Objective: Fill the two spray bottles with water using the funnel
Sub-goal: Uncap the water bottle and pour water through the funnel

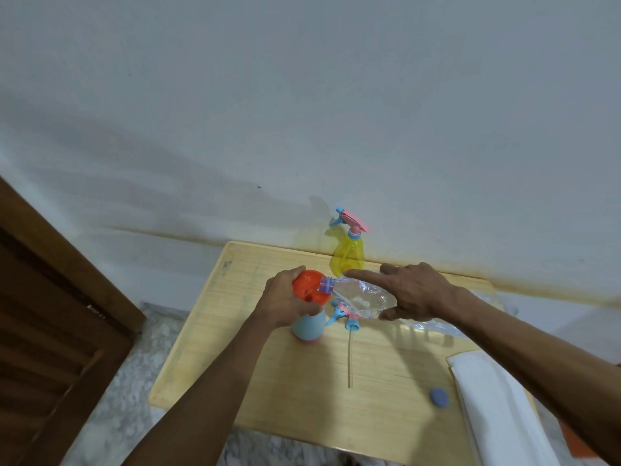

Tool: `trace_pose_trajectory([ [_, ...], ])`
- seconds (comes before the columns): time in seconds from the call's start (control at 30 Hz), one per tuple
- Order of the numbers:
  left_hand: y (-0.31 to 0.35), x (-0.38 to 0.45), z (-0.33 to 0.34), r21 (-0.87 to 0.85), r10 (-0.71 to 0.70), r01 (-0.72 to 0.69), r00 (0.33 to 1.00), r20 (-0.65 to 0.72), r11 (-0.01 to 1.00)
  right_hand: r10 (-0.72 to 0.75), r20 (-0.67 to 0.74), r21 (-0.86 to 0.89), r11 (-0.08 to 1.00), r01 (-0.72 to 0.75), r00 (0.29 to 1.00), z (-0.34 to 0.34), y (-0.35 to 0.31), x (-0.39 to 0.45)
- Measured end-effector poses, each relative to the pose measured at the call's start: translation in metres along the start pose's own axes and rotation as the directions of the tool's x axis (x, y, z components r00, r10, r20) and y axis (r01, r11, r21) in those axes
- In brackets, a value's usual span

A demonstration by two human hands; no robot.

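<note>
An orange funnel sits in the neck of a light blue spray bottle with a pink base. My left hand grips the funnel and the bottle's top. In my right hand is a clear plastic water bottle, tipped sideways so that its purple neck lies over the funnel. A yellow spray bottle with a pink and blue trigger head stands at the back by the wall. The blue bottle's detached spray head lies on the table, its dip tube pointing toward me.
All of this is on a small pale wooden table against a white wall. A blue bottle cap lies near the front right. A folded white cloth covers the right corner. A dark wooden door is at the left.
</note>
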State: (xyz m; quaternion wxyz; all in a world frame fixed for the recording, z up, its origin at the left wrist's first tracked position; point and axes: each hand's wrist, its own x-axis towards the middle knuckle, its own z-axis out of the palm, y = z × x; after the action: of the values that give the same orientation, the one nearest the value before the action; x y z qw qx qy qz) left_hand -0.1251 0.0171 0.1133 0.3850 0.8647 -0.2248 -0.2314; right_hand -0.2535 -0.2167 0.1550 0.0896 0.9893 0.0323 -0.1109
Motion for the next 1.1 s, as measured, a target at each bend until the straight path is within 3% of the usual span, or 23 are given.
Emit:
trace_pose_trajectory([
  [0.3, -0.001, 0.0, 0.0, -0.011, -0.021, 0.021, 1.0, 0.005, 1.0, 0.051, -0.033, 0.172, 0.984, -0.044, 0.998, 0.017, -0.004, -0.007],
  [0.53, -0.003, 0.0, 0.0, 0.002, -0.024, 0.024, 1.0, -0.001, 1.0, 0.26, -0.203, 0.515, 0.848, -0.123, 0.944, 0.028, -0.019, -0.024],
  [0.7, -0.004, 0.0, 0.001, 0.012, -0.006, 0.006, 1.0, -0.004, 1.0, 0.567, -0.346, 0.777, 0.62, -0.11, 0.748, 0.031, -0.027, -0.046],
  [0.93, -0.008, -0.002, 0.005, -0.03, 0.015, -0.016, 0.999, -0.036, 0.999, 0.858, -0.324, 0.935, 0.356, -0.006, 0.398, 0.056, -0.043, -0.064],
  [1.1, -0.012, -0.003, 0.01, -0.069, -0.01, 0.004, 0.997, -0.082, 0.998, 0.921, -0.269, 0.961, 0.277, 0.01, 0.281, 0.078, -0.051, -0.071],
])
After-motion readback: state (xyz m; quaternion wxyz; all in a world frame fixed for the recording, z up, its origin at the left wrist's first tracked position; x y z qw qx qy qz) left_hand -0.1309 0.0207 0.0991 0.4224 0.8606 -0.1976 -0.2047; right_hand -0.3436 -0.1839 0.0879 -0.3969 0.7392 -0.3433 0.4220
